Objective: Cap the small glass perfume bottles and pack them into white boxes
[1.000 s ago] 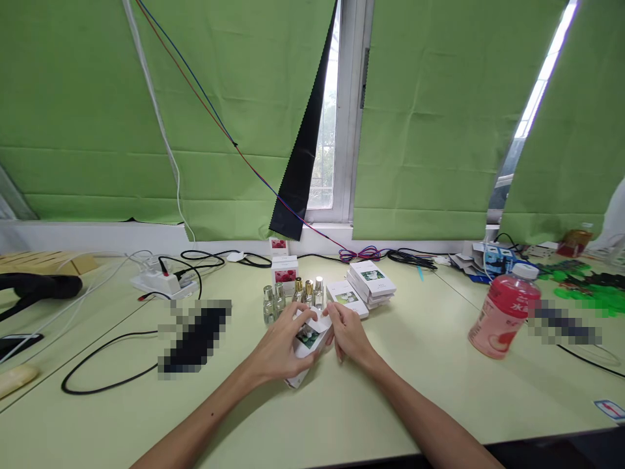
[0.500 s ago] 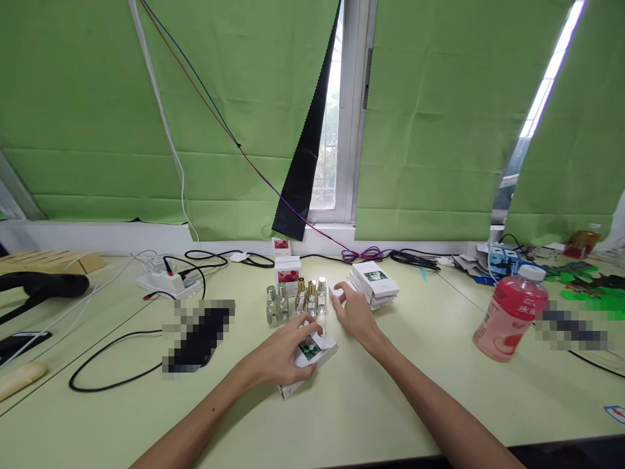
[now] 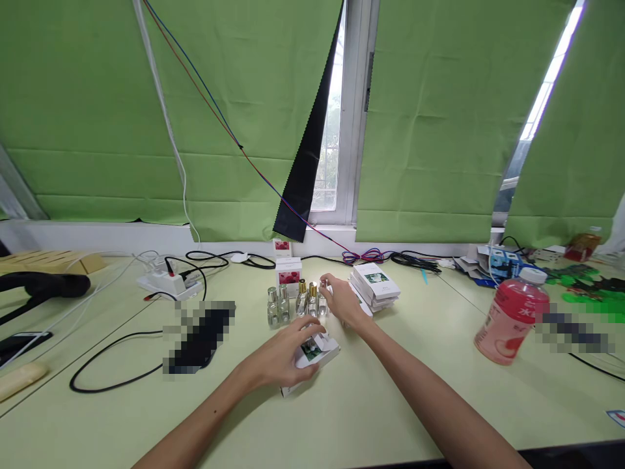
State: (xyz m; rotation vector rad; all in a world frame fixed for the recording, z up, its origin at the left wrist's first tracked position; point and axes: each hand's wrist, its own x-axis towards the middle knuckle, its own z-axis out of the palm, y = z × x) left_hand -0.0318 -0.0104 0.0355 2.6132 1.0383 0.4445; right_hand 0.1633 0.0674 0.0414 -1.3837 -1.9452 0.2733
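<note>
My left hand [image 3: 280, 355] is closed around a small white box [image 3: 325, 355] with a green leafy picture, its near-top flap standing up. The box lies low over the table, partly covered by my fingers. Farther off, my right hand [image 3: 347, 303] has its fingertips on the silver cap of the rightmost glass perfume bottle [image 3: 322, 308]. Beside it stand gold-capped perfume bottles [image 3: 312, 303] and clear ones [image 3: 284, 306] in a loose row. A flat white box partly shows beneath my right hand, by a stack of similar boxes [image 3: 378, 283].
White boxes with a red picture [image 3: 289, 268] stand behind the bottles. On the right is a pink drink bottle [image 3: 510, 319]. A power strip [image 3: 168, 281], cables and a pixelated dark object [image 3: 202, 335] occupy the left. Green blinds [image 3: 439, 130] hang behind the table.
My right hand has moved left from the flat white box onto the rightmost perfume bottle. The left hand keeps its hold on the box, nearly still.
</note>
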